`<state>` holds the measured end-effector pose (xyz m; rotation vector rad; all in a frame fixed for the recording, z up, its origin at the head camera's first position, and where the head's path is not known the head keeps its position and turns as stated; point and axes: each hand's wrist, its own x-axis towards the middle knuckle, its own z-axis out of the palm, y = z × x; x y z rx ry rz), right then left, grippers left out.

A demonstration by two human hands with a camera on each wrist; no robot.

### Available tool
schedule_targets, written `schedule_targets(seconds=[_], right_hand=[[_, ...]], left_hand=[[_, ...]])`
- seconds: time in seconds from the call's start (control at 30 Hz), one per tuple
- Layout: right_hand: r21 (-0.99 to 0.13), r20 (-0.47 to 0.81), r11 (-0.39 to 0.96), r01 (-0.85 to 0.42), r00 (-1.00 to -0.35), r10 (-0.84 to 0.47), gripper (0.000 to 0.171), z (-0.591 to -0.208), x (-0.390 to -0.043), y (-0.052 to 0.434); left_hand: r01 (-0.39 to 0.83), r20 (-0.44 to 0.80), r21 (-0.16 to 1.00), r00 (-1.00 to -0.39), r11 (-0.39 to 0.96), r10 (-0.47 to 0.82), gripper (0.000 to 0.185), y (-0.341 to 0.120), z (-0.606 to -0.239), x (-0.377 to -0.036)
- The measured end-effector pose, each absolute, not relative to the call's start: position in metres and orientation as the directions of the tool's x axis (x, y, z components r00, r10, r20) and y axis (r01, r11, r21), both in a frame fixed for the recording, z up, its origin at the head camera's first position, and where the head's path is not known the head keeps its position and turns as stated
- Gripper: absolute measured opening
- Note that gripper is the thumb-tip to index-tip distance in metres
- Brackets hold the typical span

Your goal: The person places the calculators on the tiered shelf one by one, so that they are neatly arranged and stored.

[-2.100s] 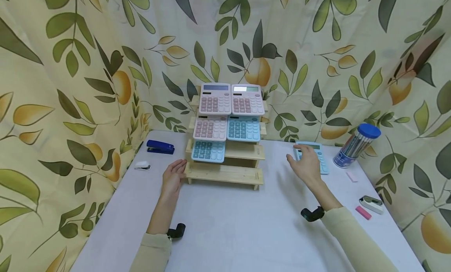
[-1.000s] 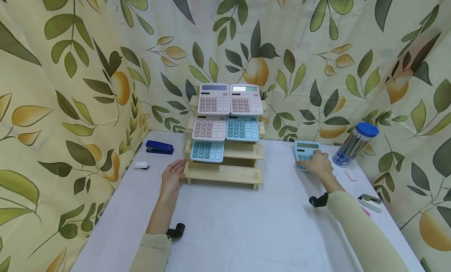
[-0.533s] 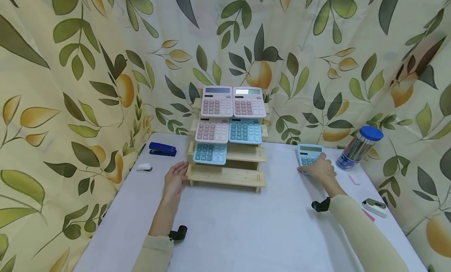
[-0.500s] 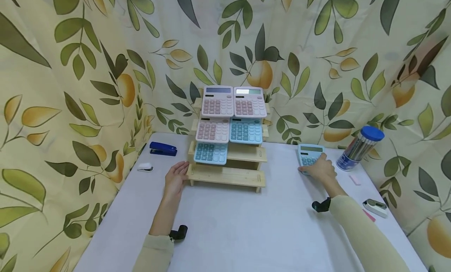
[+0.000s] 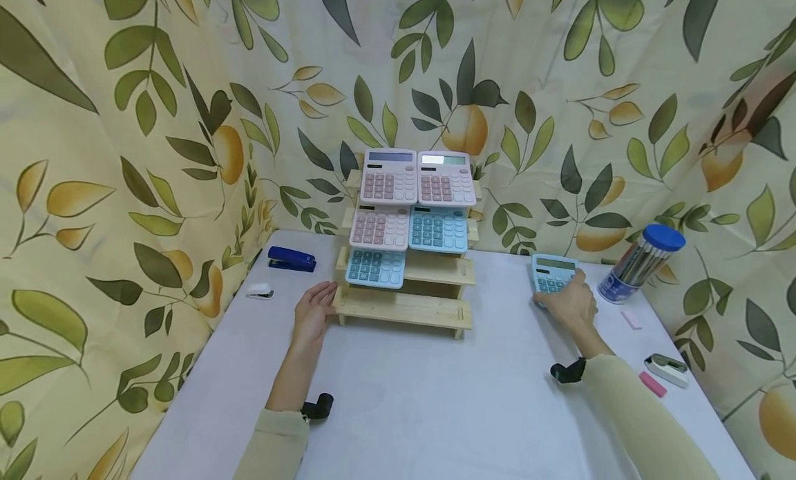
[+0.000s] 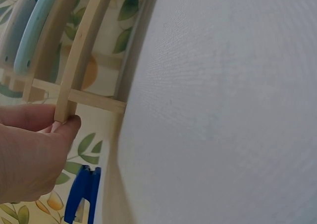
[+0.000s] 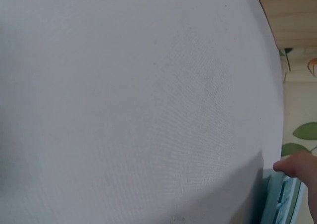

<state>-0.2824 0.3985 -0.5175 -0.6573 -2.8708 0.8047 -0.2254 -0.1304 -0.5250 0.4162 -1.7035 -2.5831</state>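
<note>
A stepped wooden rack (image 5: 404, 307) stands at the back of the table. My left hand (image 5: 312, 315) pinches the left end of its lowest shelf; the left wrist view shows thumb and fingers (image 6: 69, 130) on either side of that board. Pink calculators (image 5: 390, 177) and blue calculators (image 5: 438, 229) lean in pairs on the upper steps. One more blue calculator (image 5: 376, 268) rests at the left of the step below. To the right, another blue calculator (image 5: 552, 267) is held across its lower part by my right hand (image 5: 571, 304), which hides its lower right keys.
A blue-lidded jar of pencils (image 5: 640, 262) stands just right of the right hand. Erasers (image 5: 653, 384) and a white stapler-like item (image 5: 667, 370) lie at the right edge. A blue stapler (image 5: 291, 259) and small white object (image 5: 260, 291) sit left. Patterned curtain (image 5: 249, 86) surrounds the table.
My right hand has come down from beside the right-hand calculator's left edge and taken hold across its lower part. The left hand stays on the rack. The head view has shifted slightly.
</note>
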Motion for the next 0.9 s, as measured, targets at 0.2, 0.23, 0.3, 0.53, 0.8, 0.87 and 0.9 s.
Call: schedule_targets(seconds=[0.2, 0.23, 0.3, 0.53, 0.8, 0.87, 0.9], right_hand=[[-0.546, 0.011, 0.757, 0.359, -0.900, 0.435, 0.122, -0.519, -0.279, 0.395], [-0.550, 0.016, 0.755, 0.357, -0.899, 0.437, 0.122, -0.519, -0.277, 0.394], [-0.554, 0.028, 0.755, 0.351, -0.898, 0.438, 0.121, -0.519, -0.273, 0.392], [-0.574, 0.072, 0.754, 0.320, -0.897, 0.436, 0.119, -0.511, -0.260, 0.387], [-0.586, 0.145, 0.775, 0.238, -0.909, 0.390, 0.117, -0.493, -0.242, 0.371], [-0.586, 0.165, 0.781, 0.217, -0.911, 0.377, 0.116, -0.486, -0.238, 0.365], [-0.588, 0.176, 0.782, 0.206, -0.911, 0.372, 0.115, -0.483, -0.235, 0.363]], left_hand=[[-0.130, -0.211, 0.905, -0.964, -0.405, -0.160, 0.071, -0.131, -0.525, -0.227], [-0.129, -0.210, 0.905, -0.964, -0.404, -0.162, 0.071, -0.131, -0.525, -0.227], [-0.128, -0.210, 0.905, -0.964, -0.406, -0.164, 0.071, -0.130, -0.526, -0.227], [-0.138, -0.218, 0.902, -0.963, -0.409, -0.157, 0.071, -0.131, -0.525, -0.227], [-0.135, -0.220, 0.904, -0.961, -0.406, -0.169, 0.073, -0.131, -0.522, -0.225], [-0.132, -0.216, 0.904, -0.961, -0.407, -0.170, 0.073, -0.130, -0.522, -0.224], [-0.132, -0.216, 0.904, -0.962, -0.408, -0.169, 0.073, -0.130, -0.522, -0.224]])
